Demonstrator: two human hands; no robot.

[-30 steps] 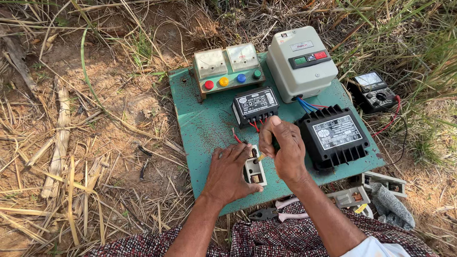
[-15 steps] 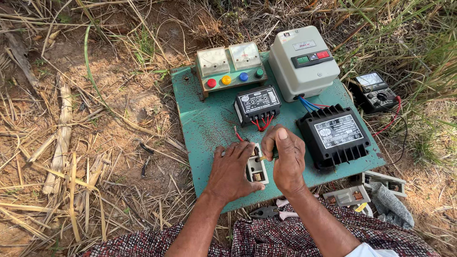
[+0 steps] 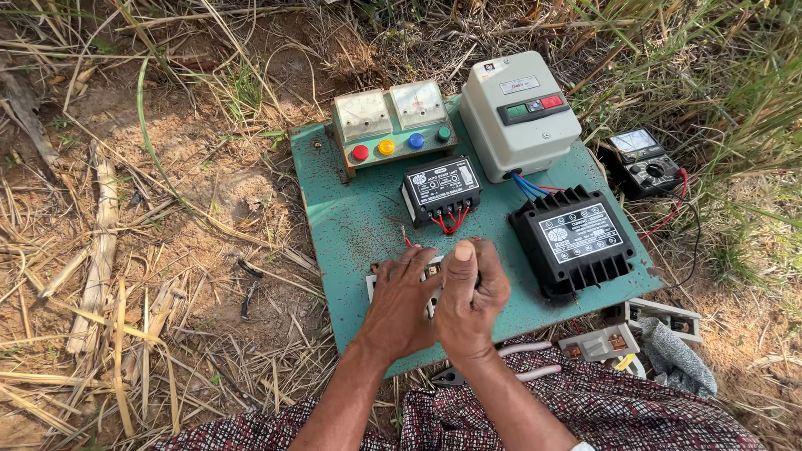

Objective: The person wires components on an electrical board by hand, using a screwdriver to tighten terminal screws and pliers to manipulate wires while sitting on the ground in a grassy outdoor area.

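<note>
Mostly hidden, white fuse block (image 3: pixel 374 286) sits under 2 hands: L hand (image 3: pixel 403 302), R hand (image 3: pixel 469 301).

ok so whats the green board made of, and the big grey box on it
Green board: seemingly painted sheet metal, since rusty specks show through the matte paint. Grey box: probably moulded plastic, smooth with a faint sheen and rounded corners, though painted metal can't be excluded.

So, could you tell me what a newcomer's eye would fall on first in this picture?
Probably the green board lying on dry straw, with its meter box and four coloured buttons at the top and a grey switch box beside it. Next, the left hand and right hand, close together over a small white part at the board's near edge.
</note>
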